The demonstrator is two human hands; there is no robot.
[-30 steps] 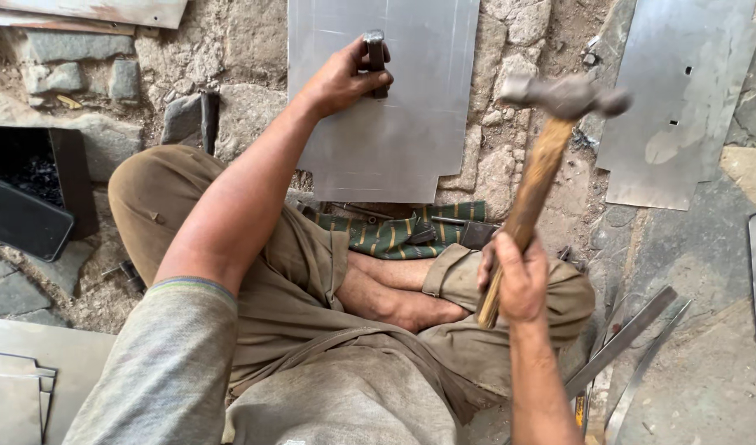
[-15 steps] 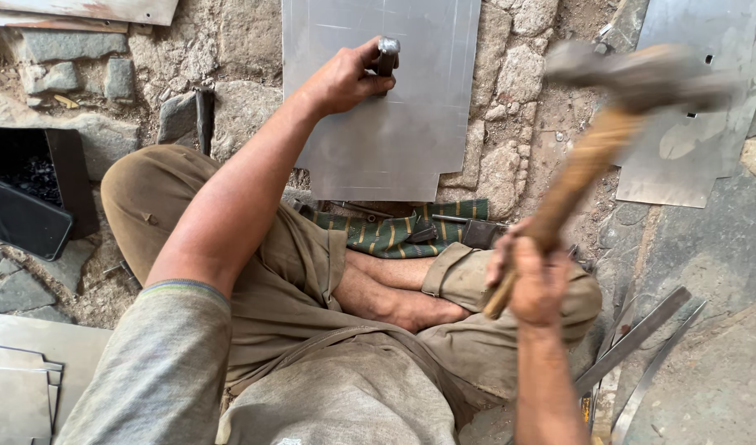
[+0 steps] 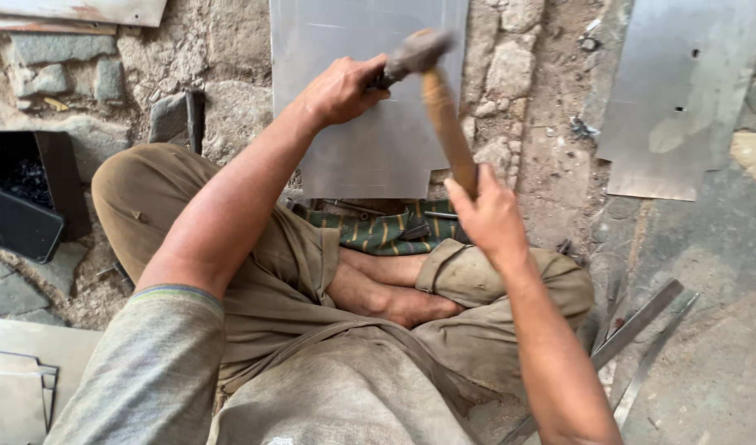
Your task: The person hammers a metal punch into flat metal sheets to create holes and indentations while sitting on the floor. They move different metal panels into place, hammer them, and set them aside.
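Observation:
I sit cross-legged on stony ground in front of a grey metal sheet [image 3: 369, 140]. My left hand [image 3: 341, 89] grips a short dark metal punch [image 3: 381, 79] that stands on the sheet. My right hand [image 3: 489, 218] holds the wooden handle of a hammer [image 3: 444, 107]. The hammer's blurred head is down at the top of the punch, right beside my left fingers.
A striped green cloth [image 3: 378, 231] lies under the sheet's near edge. Another metal sheet [image 3: 683, 91] lies at the right, with flat metal strips [image 3: 641, 330] below it. A black box [image 3: 28, 198] sits at the left, and more sheets [image 3: 19, 379] at the bottom left.
The hammer was raised at the right and has swung left and down onto the punch. My left hand has stayed on the punch at the sheet.

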